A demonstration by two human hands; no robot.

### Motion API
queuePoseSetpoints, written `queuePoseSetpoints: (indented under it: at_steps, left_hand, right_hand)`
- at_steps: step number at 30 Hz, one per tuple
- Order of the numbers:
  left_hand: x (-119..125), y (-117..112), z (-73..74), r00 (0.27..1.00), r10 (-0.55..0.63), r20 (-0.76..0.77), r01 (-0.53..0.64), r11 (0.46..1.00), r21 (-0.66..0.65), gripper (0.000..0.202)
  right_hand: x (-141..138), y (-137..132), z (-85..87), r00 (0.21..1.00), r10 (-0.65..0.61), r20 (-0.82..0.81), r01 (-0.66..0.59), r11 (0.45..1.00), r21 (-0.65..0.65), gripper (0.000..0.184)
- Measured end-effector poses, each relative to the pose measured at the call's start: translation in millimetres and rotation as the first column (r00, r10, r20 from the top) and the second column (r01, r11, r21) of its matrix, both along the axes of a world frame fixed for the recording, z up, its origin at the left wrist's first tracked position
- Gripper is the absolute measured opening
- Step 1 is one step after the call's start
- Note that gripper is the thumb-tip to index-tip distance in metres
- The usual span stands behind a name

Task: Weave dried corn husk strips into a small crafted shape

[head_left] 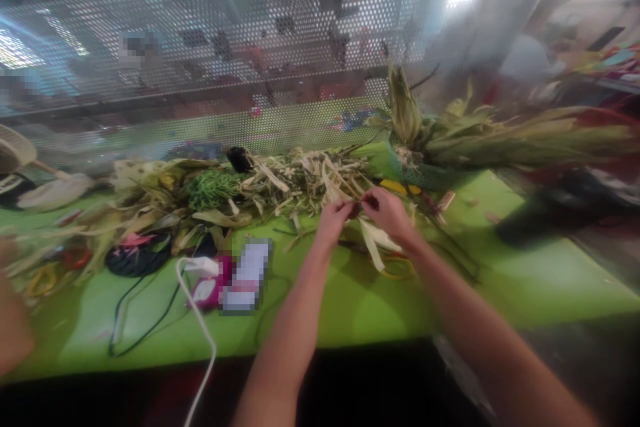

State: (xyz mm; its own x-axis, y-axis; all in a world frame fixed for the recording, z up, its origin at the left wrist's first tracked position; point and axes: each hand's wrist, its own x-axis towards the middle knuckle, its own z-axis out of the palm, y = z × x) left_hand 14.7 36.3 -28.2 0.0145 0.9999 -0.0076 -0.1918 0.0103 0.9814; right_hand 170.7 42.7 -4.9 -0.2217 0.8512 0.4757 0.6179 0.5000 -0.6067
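Note:
My left hand (335,220) and my right hand (387,210) meet over the green table, fingertips pinched close together. Pale strips of dried corn husk (371,245) show between and below them, with one loose end hanging toward the table. A small dark spot lies at the fingertips, too blurred to make out. Just behind my hands spreads a heap of shredded husk strips (295,177). A yellow object (400,187) lies past my right hand, and thin dark stems lie to its right.
Corn husk bundles (405,107) rise from a green basket (420,170). A dark cylinder (560,213) lies at right. Left are a phone (247,273), a white cable (207,340), a black pouch (137,255) and green strands (213,188). Perforated metal mesh (280,60) stands behind; another person's arm (13,320) shows left.

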Motion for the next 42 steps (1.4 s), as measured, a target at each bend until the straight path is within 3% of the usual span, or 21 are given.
queuePoseSetpoints:
  at_steps: [4,12,23,32,36,42]
  left_hand:
    - [-3,-1,0.4,1.0,0.005,0.007,-0.005,1.0,0.025,0.023]
    - [-6,-1,1.0,0.994,0.036,0.103,-0.031,0.999,-0.045,0.029]
    - [-4,-2,5.8,0.997,0.077,0.005,-0.078,0.996,0.034,0.021]
    - [3,-2,4.2,0.975,0.164,-0.152,-0.133,0.972,0.196,0.018]
    - [7,-4,1.6,0.938,0.237,-0.252,-0.161,0.944,0.288,0.016]
    - [7,-6,-1.3,0.913,0.272,-0.303,-0.148,0.914,0.377,0.011]
  right_hand:
    - [1,2,-0.9,0.996,0.052,-0.078,-0.056,0.997,-0.05,0.01]
    - [0,-2,4.1,0.987,0.117,-0.11,-0.133,0.979,-0.154,0.011]
    - [2,-2,0.5,0.949,0.093,-0.3,-0.174,0.951,-0.255,0.017]
    - [-5,-3,-3.6,0.992,-0.063,-0.105,0.042,0.98,-0.193,0.009]
    - [-7,0,-7.4,0.968,-0.024,-0.248,-0.049,0.957,-0.285,0.008]
    - [-10,2,-7.3,0.859,0.006,-0.512,-0.24,0.888,-0.393,0.014]
